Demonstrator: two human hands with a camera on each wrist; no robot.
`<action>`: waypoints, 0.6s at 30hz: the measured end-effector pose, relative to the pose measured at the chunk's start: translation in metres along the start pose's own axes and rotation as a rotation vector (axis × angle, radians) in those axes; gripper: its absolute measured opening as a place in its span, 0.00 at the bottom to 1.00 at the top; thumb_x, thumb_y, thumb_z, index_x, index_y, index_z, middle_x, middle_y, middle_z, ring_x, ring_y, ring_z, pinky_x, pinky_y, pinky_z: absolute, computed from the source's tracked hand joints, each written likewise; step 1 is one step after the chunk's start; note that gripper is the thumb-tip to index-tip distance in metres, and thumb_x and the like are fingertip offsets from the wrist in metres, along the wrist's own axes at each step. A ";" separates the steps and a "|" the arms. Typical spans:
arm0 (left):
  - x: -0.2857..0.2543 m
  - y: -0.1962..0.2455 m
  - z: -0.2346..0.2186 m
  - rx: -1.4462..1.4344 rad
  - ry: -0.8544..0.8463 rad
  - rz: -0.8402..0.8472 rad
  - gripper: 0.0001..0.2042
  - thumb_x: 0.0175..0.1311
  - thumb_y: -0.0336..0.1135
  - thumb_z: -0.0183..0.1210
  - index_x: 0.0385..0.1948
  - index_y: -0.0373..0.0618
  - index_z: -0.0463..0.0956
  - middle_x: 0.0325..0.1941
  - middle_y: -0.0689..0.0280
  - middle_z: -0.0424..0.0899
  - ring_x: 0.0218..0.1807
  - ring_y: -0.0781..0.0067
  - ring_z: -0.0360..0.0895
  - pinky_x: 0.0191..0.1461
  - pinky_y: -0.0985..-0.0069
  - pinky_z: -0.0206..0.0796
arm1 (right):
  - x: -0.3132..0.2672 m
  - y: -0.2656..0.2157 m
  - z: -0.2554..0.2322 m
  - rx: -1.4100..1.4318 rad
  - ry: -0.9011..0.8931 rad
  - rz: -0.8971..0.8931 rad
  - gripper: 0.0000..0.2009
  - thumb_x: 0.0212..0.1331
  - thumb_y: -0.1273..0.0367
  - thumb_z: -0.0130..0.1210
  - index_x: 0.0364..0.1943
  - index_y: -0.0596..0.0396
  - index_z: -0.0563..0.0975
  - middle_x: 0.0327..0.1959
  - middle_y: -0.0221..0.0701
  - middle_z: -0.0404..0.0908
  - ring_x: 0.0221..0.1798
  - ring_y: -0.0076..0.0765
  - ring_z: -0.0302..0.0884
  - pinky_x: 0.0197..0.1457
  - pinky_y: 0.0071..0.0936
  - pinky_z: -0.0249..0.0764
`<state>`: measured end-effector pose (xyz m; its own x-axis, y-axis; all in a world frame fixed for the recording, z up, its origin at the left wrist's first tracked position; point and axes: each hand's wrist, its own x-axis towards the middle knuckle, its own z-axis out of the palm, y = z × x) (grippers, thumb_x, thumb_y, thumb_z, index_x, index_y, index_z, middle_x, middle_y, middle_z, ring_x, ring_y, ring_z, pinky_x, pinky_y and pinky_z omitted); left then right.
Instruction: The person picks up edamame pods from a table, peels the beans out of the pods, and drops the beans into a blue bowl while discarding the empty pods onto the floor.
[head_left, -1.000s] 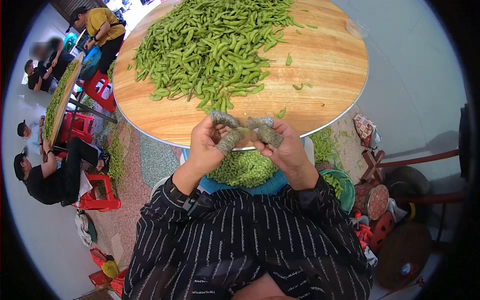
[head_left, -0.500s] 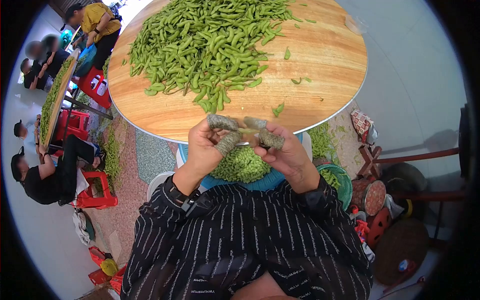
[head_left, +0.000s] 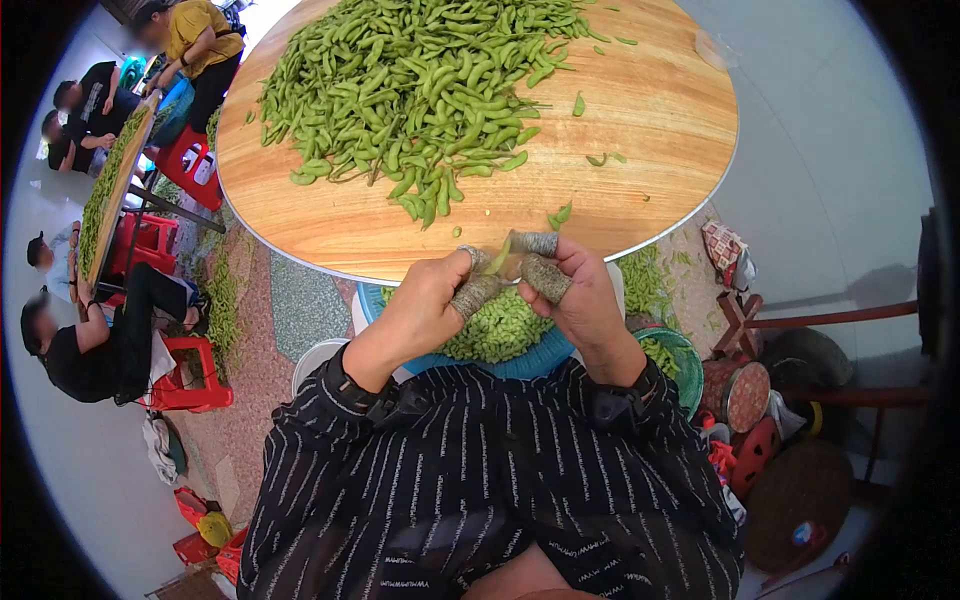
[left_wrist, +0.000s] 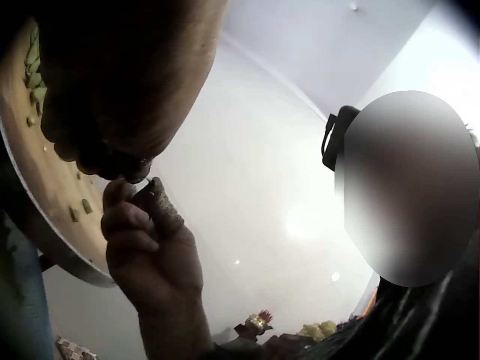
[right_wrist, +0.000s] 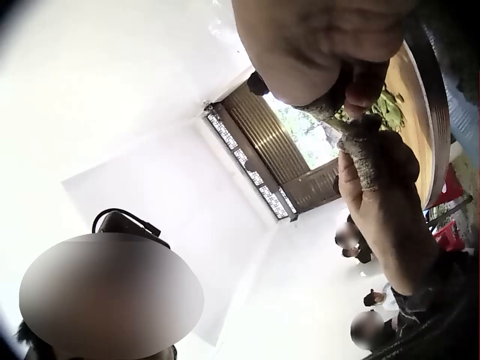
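Both hands meet over a blue basin of shelled green beans, at the near edge of a round wooden table. The left hand and the right hand pinch a green pod between thumbs and index fingers, which wear grey wraps. A large heap of pods covers the back left of the table. In the left wrist view the right hand shows beyond the dark left hand; the pod is hard to make out there.
A few loose pods lie on the table near the right hand. A green basket stands at the right, a white bucket at the left. Several people sit or stand by another table and red stools.
The left hand has turned and moved slightly right, its fingers lower. A green pod now stands more upright between the hands. A small bean lies on the table edge above the left hand.
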<state>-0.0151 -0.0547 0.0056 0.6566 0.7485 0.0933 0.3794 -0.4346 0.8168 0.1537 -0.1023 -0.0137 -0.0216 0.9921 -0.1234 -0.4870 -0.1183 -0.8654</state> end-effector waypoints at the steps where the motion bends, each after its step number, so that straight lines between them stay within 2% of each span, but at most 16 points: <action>1: -0.001 -0.003 0.003 -0.003 -0.002 -0.003 0.06 0.49 0.28 0.53 0.27 0.37 0.67 0.22 0.50 0.71 0.27 0.47 0.70 0.26 0.66 0.60 | -0.001 0.001 -0.002 0.015 -0.040 0.023 0.06 0.51 0.75 0.49 0.34 0.60 0.73 0.19 0.25 0.71 0.19 0.15 0.63 0.19 0.12 0.59; 3: -0.002 -0.009 0.010 0.077 0.066 0.064 0.06 0.48 0.27 0.54 0.24 0.37 0.66 0.20 0.50 0.71 0.26 0.46 0.70 0.25 0.64 0.60 | -0.002 0.001 -0.002 0.004 -0.051 0.035 0.06 0.52 0.75 0.49 0.33 0.60 0.73 0.19 0.25 0.71 0.19 0.15 0.63 0.19 0.12 0.59; 6: -0.002 -0.009 0.008 0.181 0.074 0.127 0.06 0.48 0.27 0.54 0.23 0.36 0.66 0.19 0.50 0.71 0.25 0.46 0.70 0.24 0.63 0.60 | -0.001 0.002 -0.001 -0.039 -0.068 0.039 0.05 0.52 0.75 0.49 0.32 0.60 0.73 0.19 0.24 0.71 0.19 0.15 0.63 0.19 0.12 0.59; 11: -0.003 -0.005 0.007 0.207 0.064 0.134 0.05 0.47 0.26 0.53 0.22 0.37 0.66 0.19 0.50 0.70 0.25 0.46 0.70 0.25 0.63 0.61 | -0.001 0.002 -0.001 -0.114 -0.064 0.036 0.05 0.52 0.75 0.48 0.32 0.60 0.73 0.19 0.24 0.71 0.19 0.14 0.63 0.19 0.11 0.59; 14: -0.003 -0.005 0.008 0.236 0.056 0.131 0.05 0.47 0.26 0.53 0.22 0.37 0.66 0.19 0.50 0.70 0.25 0.46 0.70 0.25 0.63 0.60 | -0.001 0.002 -0.001 -0.151 -0.078 0.032 0.05 0.51 0.75 0.49 0.32 0.59 0.73 0.21 0.23 0.71 0.20 0.14 0.64 0.21 0.11 0.59; 16: -0.003 -0.008 0.009 0.247 0.048 0.123 0.05 0.47 0.26 0.53 0.22 0.37 0.66 0.19 0.50 0.70 0.26 0.46 0.70 0.25 0.64 0.61 | -0.001 0.003 0.002 -0.141 -0.027 0.012 0.05 0.51 0.75 0.49 0.32 0.59 0.73 0.22 0.22 0.72 0.22 0.13 0.64 0.24 0.11 0.60; 18: -0.005 -0.013 0.009 0.193 0.015 0.107 0.05 0.51 0.28 0.52 0.28 0.37 0.68 0.23 0.53 0.74 0.27 0.52 0.73 0.27 0.71 0.63 | -0.001 0.004 0.000 -0.127 -0.047 0.006 0.05 0.51 0.75 0.49 0.32 0.59 0.73 0.23 0.21 0.72 0.23 0.13 0.64 0.25 0.11 0.60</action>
<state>-0.0173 -0.0569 -0.0110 0.6906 0.6996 0.1834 0.4265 -0.5987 0.6780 0.1517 -0.1039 -0.0174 -0.0663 0.9919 -0.1083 -0.3726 -0.1253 -0.9195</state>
